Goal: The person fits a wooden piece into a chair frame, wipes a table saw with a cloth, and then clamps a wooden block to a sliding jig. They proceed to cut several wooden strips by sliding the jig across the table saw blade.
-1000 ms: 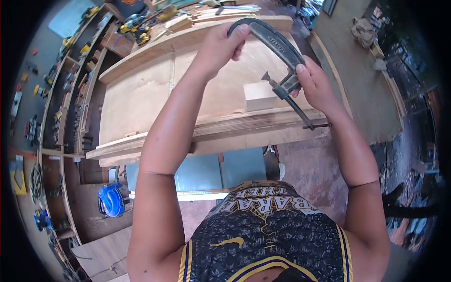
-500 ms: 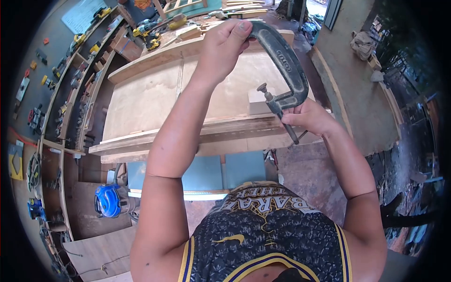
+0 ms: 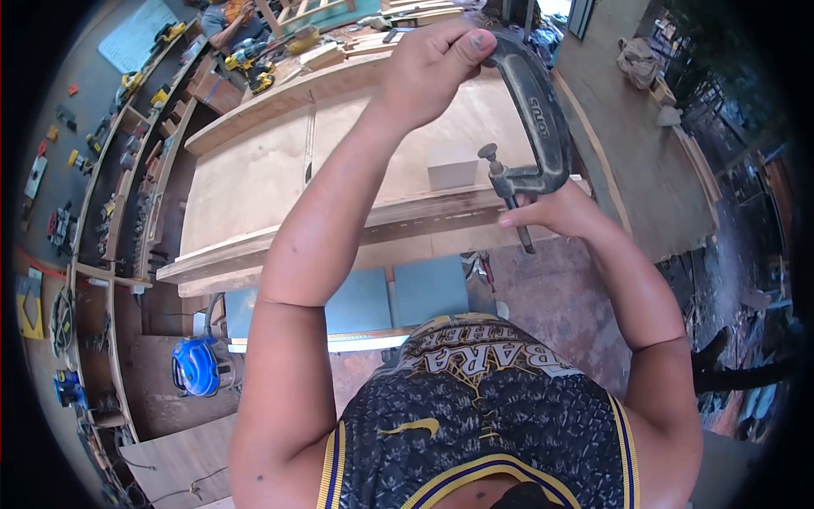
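A dark metal C-clamp point(image 3: 536, 114) is held up in the air above the workbench. My left hand point(image 3: 434, 61) grips the top end of its curved frame. My right hand point(image 3: 553, 212) is closed around the screw below the frame, fingers wrapped on the threaded rod. A small pale wood block point(image 3: 452, 174) lies on the plywood sheet point(image 3: 263, 170) just behind the clamp. The sheet's near edge rests on a long timber rail point(image 3: 407, 222).
Shelves with power tools point(image 3: 127, 127) run along the left wall. A blue machine point(image 3: 197, 365) sits on the floor at lower left. Yellow drills and lumber point(image 3: 254, 59) lie at the bench's far end, where another person works. Bare concrete floor lies to the right.
The clamp has been raised and turned more upright. My right hand has shifted from the frame's lower jaw down onto the screw, and my left hand has lifted higher.
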### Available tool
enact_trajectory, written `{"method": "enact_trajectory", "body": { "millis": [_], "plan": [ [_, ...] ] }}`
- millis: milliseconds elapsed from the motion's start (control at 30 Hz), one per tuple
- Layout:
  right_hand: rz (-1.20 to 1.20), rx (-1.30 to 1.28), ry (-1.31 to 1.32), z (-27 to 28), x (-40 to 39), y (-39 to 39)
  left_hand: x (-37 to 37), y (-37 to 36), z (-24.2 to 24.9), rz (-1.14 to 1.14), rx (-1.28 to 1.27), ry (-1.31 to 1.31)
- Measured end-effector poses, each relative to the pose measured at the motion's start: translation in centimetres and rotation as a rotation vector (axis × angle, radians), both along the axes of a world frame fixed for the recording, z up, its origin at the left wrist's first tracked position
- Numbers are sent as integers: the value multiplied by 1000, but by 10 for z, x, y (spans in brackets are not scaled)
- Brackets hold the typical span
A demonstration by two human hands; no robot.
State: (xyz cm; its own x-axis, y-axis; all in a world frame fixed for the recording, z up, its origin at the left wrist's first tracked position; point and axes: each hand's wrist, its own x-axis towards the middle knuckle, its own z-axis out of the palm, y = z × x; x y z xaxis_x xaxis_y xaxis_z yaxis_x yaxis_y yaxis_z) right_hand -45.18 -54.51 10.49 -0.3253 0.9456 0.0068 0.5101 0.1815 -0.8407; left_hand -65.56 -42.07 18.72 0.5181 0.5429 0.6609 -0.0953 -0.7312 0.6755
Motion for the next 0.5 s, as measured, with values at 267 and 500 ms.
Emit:
{"method": "enact_trajectory", "body": {
  "millis": [267, 500],
  "plan": [
    [99, -428, 509, -13, 22, 1, 11, 18, -25, -55, -118, -45],
    [-100, -171, 218, -57, 19, 4, 34, 61, -74, -291, -570, -31]
  ]
}}
